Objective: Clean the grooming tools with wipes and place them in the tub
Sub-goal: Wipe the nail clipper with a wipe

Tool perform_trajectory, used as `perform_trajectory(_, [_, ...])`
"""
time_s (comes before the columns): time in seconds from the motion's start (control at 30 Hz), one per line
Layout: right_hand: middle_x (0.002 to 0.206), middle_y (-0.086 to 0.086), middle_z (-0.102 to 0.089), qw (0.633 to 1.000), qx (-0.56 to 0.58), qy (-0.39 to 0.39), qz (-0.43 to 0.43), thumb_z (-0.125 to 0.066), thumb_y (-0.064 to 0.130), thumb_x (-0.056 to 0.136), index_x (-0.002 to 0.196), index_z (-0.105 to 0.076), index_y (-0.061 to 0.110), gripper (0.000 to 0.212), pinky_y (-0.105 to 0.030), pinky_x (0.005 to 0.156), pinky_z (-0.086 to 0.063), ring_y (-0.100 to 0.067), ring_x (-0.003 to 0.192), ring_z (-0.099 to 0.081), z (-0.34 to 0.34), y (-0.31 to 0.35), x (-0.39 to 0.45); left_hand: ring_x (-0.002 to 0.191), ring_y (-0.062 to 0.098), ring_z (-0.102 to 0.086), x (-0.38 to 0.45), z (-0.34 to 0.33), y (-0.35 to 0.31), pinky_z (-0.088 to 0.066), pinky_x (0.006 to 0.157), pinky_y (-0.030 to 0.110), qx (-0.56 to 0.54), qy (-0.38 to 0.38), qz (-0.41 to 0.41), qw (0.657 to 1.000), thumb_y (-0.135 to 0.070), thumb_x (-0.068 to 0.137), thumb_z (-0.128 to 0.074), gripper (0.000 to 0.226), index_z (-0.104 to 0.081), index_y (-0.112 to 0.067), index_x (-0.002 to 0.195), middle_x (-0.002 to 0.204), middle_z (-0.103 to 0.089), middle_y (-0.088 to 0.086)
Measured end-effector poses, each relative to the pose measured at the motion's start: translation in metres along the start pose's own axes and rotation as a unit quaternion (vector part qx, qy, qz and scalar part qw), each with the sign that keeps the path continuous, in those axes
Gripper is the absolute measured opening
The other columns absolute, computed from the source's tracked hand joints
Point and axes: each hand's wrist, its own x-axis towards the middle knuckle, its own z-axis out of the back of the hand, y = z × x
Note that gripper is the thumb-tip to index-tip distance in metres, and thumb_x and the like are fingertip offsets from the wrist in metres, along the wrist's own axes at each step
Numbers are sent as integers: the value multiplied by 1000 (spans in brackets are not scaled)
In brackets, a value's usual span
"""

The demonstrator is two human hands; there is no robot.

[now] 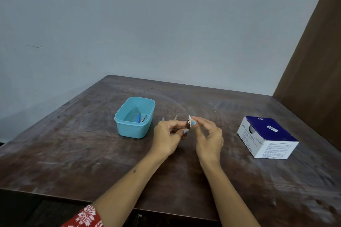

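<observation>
My left hand (168, 137) grips a small dark grooming tool (187, 127), held upright above the middle of the table. My right hand (207, 135) pinches a small white wipe (190, 118) against the tool's top end. A light blue plastic tub (134, 117) stands to the left of my hands. Inside it lie a blue-handled tool (138, 118) and a metal tool (144, 118). Most of the held tool is hidden by my fingers.
A blue and white box of alcohol swabs (267, 137) sits at the right of the dark wooden table (73, 153). Small white scraps (175, 117) lie on the table behind my left hand. A brown panel (317, 61) rises at the right.
</observation>
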Motion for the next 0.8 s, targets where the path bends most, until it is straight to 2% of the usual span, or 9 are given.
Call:
perform_trajectory(0.03, [96, 23, -63, 1000, -13, 4, 1, -65, 32, 85, 87, -64, 51, 19, -43, 99, -33, -11, 109, -54, 0, 1, 0, 76, 13, -70, 1, 0, 1, -59, 71, 29, -2, -1, 0, 1000, 7, 79, -66, 27, -71, -8, 101, 81, -72, 0])
perform_trajectory(0.13, [93, 25, -59, 999, -48, 16, 6, -65, 33, 84, 94, -68, 43, 15, -30, 88, -16, -6, 109, -46, 1, 3, -1, 76, 14, -70, 1, 1, 2, -59, 71, 30, -5, 0, -1, 1000, 6, 79, -65, 26, -71, -8, 101, 82, -72, 2])
perform_trajectory(0.27, [84, 28, -57, 998, -64, 8, 23, -69, 34, 81, 92, -67, 45, 16, -28, 89, -13, 1, 105, -39, 2, 3, -1, 75, 13, -69, 2, 3, 2, -58, 69, 27, 0, 18, 0, 1000, 5, 80, -65, 25, -71, -7, 101, 81, -71, 2])
perform_trajectory(0.33, [81, 27, -60, 1000, -26, 14, 0, -70, 35, 80, 83, -65, 47, 14, -30, 94, -17, 4, 103, -44, 3, 4, 0, 74, 13, -69, 3, 5, 2, -58, 68, 25, 6, 27, -3, 1000, 6, 79, -66, 25, -71, -6, 100, 81, -71, 2])
perform_trajectory(0.4, [73, 23, -67, 997, 50, 29, -46, -71, 34, 79, 73, -66, 46, 15, -30, 97, -27, 6, 94, -57, 5, 8, 1, 75, 12, -70, 2, 5, 1, -58, 68, 26, 19, 36, -13, 999, 6, 79, -66, 25, -71, -8, 99, 81, -71, 1])
perform_trajectory(0.5, [69, 24, -69, 984, 136, 52, -105, -74, 27, 78, 71, -70, 39, 15, -18, 96, -41, 6, 87, -63, 6, 3, 4, 78, 13, -70, 0, 4, 1, -59, 70, 28, 34, 39, -20, 998, 5, 79, -66, 25, -71, -9, 99, 82, -71, -2])
perform_trajectory(0.6, [83, 11, -74, 981, 153, 70, -96, -77, 27, 73, 77, -75, 34, 9, -42, 100, -44, -8, 93, -67, 6, 0, 4, 77, 15, -70, 1, 5, 3, -59, 70, 29, 34, 36, -19, 999, 4, 79, -67, 24, -72, -10, 97, 81, -72, 1])
perform_trajectory(0.63, [84, 7, -75, 979, 164, 73, -93, -78, 23, 72, 78, -76, 32, 11, -45, 98, -46, -11, 92, -68, 6, 0, 4, 76, 15, -70, 1, 5, 3, -59, 70, 29, 32, 36, -18, 999, 4, 79, -67, 23, -72, -10, 97, 81, -72, 2])
perform_trajectory(0.8, [81, 1, -74, 976, 185, 67, -93, -81, 17, 69, 75, -75, 26, 13, -34, 85, -51, -12, 87, -69, 8, 1, 6, 76, 16, -70, 0, 5, 1, -58, 68, 28, 23, 45, -21, 998, 4, 79, -67, 21, -72, -9, 95, 81, -72, 4])
